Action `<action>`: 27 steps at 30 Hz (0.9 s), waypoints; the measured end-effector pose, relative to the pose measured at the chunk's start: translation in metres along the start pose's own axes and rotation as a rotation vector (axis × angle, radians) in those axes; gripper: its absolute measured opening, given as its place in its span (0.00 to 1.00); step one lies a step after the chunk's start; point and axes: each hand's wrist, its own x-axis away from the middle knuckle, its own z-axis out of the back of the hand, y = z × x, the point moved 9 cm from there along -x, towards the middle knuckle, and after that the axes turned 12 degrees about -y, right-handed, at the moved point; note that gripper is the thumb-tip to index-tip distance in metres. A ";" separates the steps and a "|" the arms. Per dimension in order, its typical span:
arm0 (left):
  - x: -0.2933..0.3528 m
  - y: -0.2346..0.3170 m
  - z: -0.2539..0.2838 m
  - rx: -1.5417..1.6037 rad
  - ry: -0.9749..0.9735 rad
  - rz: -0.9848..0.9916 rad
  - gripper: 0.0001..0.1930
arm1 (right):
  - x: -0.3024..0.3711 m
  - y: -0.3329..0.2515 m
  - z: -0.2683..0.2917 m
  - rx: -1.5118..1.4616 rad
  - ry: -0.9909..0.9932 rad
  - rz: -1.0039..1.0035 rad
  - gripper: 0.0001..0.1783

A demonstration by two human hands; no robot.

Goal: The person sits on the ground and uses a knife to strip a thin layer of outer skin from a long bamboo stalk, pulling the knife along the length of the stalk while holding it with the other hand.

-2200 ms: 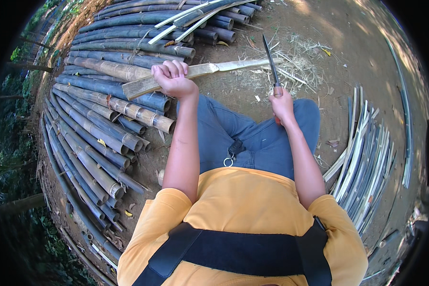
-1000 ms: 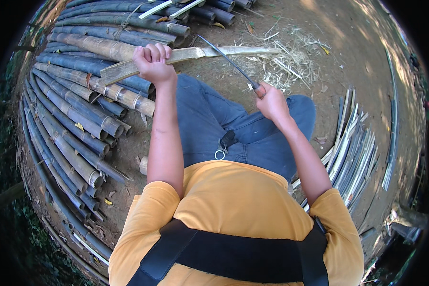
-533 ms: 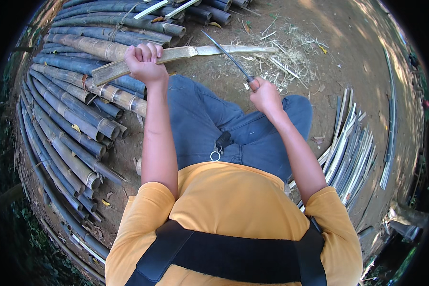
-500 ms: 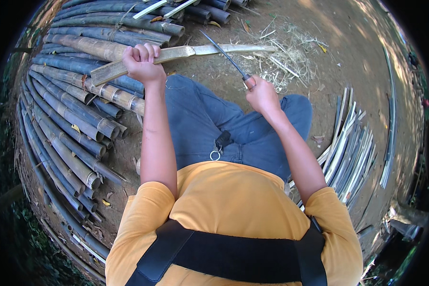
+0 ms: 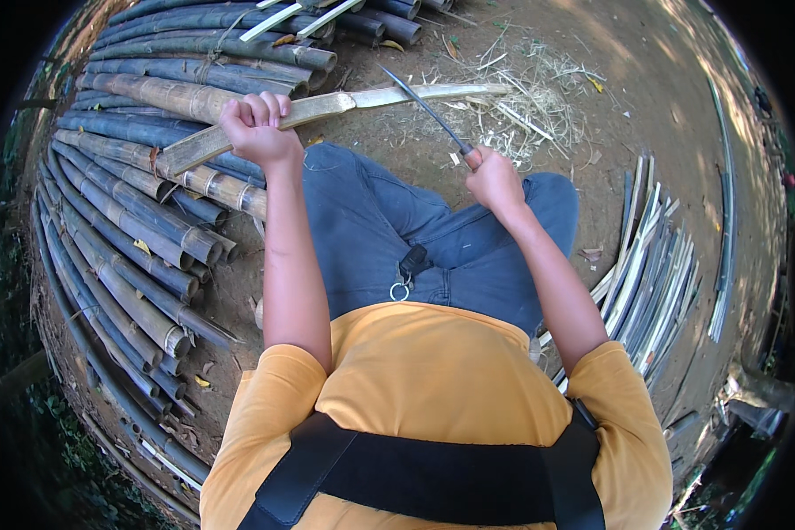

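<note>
My left hand (image 5: 258, 132) is closed in a fist around a split bamboo piece (image 5: 318, 108), which slants up from the lower left and stretches right past a node toward the shavings. In my right hand (image 5: 496, 184) I grip a knife (image 5: 433, 111) by its brown handle. Its long, narrow, dark blade points up and to the left, and its upper part crosses the bamboo piece right of the node. Whether the edge touches the bamboo I cannot tell. Both hands are above my crossed legs in blue trousers (image 5: 371, 199).
Many bamboo poles (image 5: 141, 256) lie stacked along the left and at the far left. Pale shavings (image 5: 539, 106) are heaped on the dirt ground (image 5: 645, 106) ahead. On the right rests a bundle of thin bamboo strips (image 5: 649, 274), with longer strips (image 5: 727, 238) farther right.
My right hand has shifted slightly right and down with the knife, so the blade crosses the bamboo a little farther right. My left hand and the bamboo piece have moved slightly left and down.
</note>
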 end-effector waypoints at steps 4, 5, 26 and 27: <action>-0.004 -0.003 0.013 -0.019 0.026 0.025 0.22 | 0.008 -0.023 0.004 0.014 -0.049 0.035 0.10; -0.002 -0.002 0.016 -0.020 0.025 0.018 0.22 | 0.016 -0.036 0.004 0.043 -0.059 0.076 0.10; 0.001 0.005 -0.013 -0.037 -0.060 -0.008 0.21 | -0.002 -0.002 0.006 -0.019 -0.035 0.059 0.10; 0.004 0.006 -0.016 -0.039 -0.065 -0.011 0.21 | 0.000 -0.004 0.004 0.006 -0.043 0.073 0.10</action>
